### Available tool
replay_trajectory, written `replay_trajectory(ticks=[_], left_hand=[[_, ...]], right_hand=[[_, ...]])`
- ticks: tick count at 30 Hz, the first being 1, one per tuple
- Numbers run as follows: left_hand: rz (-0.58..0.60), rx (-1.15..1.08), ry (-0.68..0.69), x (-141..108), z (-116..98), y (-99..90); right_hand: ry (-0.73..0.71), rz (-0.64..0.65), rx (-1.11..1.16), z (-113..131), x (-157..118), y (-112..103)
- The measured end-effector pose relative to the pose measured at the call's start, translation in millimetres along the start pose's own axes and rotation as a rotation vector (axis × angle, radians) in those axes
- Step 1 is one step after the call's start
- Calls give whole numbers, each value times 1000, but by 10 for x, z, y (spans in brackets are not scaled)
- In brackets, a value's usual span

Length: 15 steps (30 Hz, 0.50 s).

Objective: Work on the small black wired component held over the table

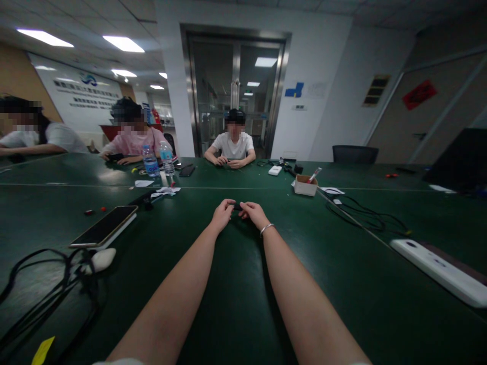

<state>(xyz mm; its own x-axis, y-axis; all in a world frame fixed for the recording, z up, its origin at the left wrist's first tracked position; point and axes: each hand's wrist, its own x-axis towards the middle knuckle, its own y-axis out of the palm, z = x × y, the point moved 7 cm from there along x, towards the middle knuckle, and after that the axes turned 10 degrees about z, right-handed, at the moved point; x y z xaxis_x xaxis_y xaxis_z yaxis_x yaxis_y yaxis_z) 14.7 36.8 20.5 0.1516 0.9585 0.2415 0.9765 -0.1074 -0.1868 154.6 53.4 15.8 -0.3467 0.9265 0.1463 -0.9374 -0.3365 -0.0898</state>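
Observation:
Both my arms reach forward over the dark green table (243, 284). A small black object (237, 206) is between my two hands, just above or on the tabletop. My left hand (222, 215) pinches its left end with thumb and fingers. On the other end, my right hand (254, 213) has its fingers closed, with a silver bracelet at the wrist. The object is too small to make out in detail.
A phone (106, 225) on a white box and black cables (57, 284) lie on the left. Bottles (151, 161) stand farther back. A small box (305, 186) and a long white device (437, 268) are on the right. Three people sit across the table.

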Motion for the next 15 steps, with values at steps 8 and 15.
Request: replay_trajectory(ticks=[8,15], left_hand=[[6,28,-2,4,10,-16],[25,21,0,0,-3,-2]], right_hand=[[8,-2,1,5,-3,4],[-4,4,2,-11,4,-9]])
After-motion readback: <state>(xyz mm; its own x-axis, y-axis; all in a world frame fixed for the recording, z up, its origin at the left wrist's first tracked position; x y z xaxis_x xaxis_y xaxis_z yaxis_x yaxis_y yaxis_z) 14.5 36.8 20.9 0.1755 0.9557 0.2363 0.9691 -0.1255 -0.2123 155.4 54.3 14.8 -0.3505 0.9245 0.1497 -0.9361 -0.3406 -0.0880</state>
